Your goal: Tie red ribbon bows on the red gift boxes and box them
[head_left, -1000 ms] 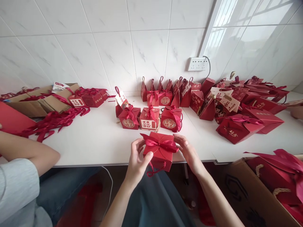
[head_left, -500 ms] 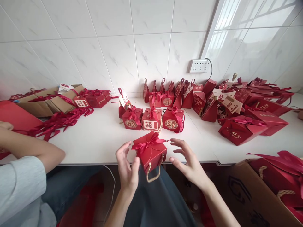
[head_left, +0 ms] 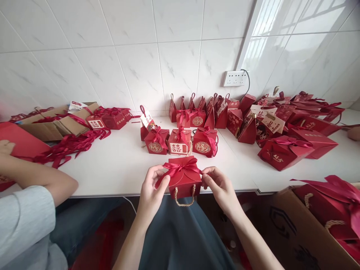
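Observation:
A red gift box (head_left: 185,184) with a rope handle hanging from its near side sits at the table's front edge. On its top is a tied red ribbon bow (head_left: 182,167). My left hand (head_left: 154,185) pinches the ribbon at the box's left side, its fingers closed around it. At the right, my right hand (head_left: 219,183) grips the other ribbon end between thumb and fingers. Just behind stand three small red boxes with bows, the middle one (head_left: 179,142) bearing a white label.
Many red boxes (head_left: 284,152) crowd the right side. A cardboard box (head_left: 284,221) with red boxes is at lower right. Loose ribbons (head_left: 81,144) and an open carton (head_left: 42,129) lie left, beside another person's arm (head_left: 42,168). A socket strip (head_left: 234,78) is on the wall.
Both hands have closed onto the ribbon from apart. The box has turned to face me squarely and sits more level, with its bow spread sideways.

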The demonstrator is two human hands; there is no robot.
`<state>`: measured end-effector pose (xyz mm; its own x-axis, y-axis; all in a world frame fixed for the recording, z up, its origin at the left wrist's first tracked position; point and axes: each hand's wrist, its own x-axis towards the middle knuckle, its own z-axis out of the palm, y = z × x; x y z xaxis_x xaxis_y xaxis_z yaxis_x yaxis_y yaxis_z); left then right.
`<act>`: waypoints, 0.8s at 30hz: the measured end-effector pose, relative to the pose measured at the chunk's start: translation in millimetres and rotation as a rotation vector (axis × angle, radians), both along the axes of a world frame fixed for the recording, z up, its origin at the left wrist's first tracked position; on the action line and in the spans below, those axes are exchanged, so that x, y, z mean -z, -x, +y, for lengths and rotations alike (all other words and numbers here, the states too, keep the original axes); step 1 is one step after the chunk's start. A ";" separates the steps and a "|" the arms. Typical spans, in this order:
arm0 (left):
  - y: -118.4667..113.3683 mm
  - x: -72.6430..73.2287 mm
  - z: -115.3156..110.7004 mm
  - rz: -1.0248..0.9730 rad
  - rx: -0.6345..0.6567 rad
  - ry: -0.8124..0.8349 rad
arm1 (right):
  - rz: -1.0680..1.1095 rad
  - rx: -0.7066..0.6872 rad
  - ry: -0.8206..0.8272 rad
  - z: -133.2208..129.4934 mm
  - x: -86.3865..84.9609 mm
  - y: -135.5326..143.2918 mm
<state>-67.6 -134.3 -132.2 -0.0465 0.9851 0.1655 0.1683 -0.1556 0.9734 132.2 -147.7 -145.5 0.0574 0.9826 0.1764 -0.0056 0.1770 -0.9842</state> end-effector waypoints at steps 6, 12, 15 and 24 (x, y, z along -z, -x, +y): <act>-2.6 -8.3 -20.9 0.183 -0.020 -0.137 | -0.202 0.117 -0.092 -3.5 0.3 0.4; -3.8 -19.4 -27.8 0.321 0.084 -0.300 | -0.646 0.320 -0.511 -6.3 0.9 0.5; -5.6 -25.2 -27.8 0.362 0.246 -0.320 | -0.782 0.353 -0.721 -9.9 -2.9 4.4; 3.7 -33.7 -7.0 0.439 0.274 -0.445 | -0.848 0.269 -0.859 -12.4 -4.1 14.1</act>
<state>-71.3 -141.3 -98.5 0.3590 0.7856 0.5039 0.4301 -0.6184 0.6577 118.0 -160.1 -141.4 -0.2070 0.5045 0.8383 0.7135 0.6641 -0.2235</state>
